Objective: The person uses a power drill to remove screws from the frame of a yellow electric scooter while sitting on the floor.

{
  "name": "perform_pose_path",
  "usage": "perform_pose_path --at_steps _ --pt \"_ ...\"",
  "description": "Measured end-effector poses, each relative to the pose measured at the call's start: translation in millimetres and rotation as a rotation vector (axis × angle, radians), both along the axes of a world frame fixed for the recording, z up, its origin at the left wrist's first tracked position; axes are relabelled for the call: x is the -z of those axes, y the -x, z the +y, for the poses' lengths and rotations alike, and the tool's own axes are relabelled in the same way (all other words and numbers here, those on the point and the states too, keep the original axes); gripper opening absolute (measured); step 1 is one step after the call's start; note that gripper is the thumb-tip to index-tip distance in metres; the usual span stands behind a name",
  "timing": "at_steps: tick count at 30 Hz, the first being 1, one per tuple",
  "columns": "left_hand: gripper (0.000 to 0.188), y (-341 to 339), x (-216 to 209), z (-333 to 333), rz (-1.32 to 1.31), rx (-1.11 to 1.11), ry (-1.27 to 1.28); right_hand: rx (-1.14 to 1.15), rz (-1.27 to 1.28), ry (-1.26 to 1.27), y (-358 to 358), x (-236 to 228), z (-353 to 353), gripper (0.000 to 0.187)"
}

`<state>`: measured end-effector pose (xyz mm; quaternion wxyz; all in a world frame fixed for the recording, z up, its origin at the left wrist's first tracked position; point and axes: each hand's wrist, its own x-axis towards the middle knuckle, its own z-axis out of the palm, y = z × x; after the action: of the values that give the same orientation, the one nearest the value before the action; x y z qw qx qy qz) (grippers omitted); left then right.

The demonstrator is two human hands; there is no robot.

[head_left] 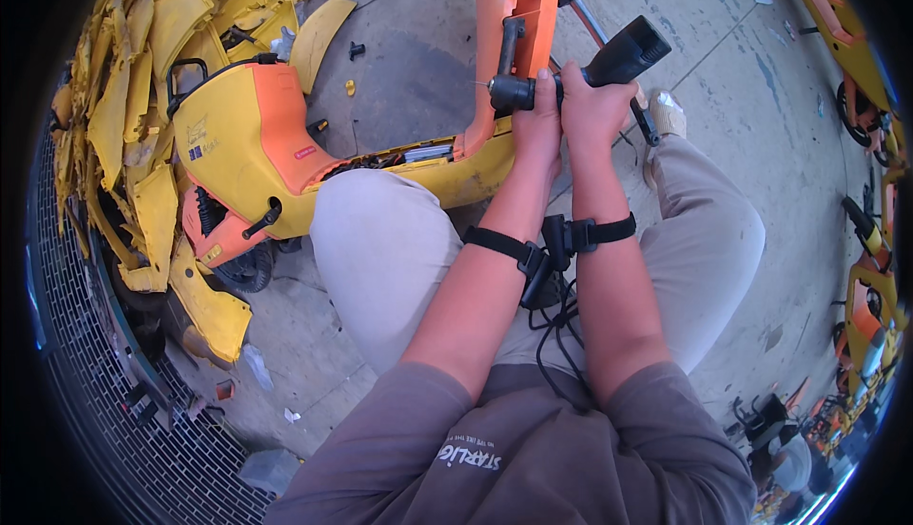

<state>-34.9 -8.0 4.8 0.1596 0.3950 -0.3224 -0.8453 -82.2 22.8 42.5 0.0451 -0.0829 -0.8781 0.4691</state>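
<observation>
Both my hands are on a black cordless drill (628, 52), held sideways with its head toward the left. My left hand (539, 124) closes around the part near the head, its thumb along the top. Right beside it, my right hand (597, 105) wraps the drill where the thicker, flared end begins. A thin bit points at the orange front column (482, 40) of a yellow and orange scooter (223, 126); whether it touches cannot be told. The scooter lies before my knees, its floor section (428, 156) uncovered with parts inside showing.
Yellow body panels (119, 106) are heaped at the left, beside a dark metal grating (86, 354). A loose curved panel (321, 40) and small black part (356, 50) lie beyond the scooter. More scooters (870, 306) line the right edge. Straps and cables (556, 320) hang between my forearms.
</observation>
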Motion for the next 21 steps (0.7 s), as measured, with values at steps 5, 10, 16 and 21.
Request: perform_pose_path --at_steps 5,10,16,21 --pt "0.068 -4.4 7.3 11.0 -0.056 -0.041 0.025 -0.002 -0.024 0.036 -1.5 11.9 8.1 0.073" --pt "0.064 -8.1 19.3 14.6 -0.052 -0.098 0.041 -0.077 -0.006 0.053 -10.3 20.4 10.2 0.070" --pt "0.068 1.1 7.4 11.2 -0.150 -0.012 0.072 -0.038 0.018 0.178 4.1 17.1 11.2 0.069" --pt "0.069 -6.4 17.1 12.7 -0.012 -0.125 -0.004 -0.064 -0.005 0.080 -7.5 11.5 6.1 0.069"
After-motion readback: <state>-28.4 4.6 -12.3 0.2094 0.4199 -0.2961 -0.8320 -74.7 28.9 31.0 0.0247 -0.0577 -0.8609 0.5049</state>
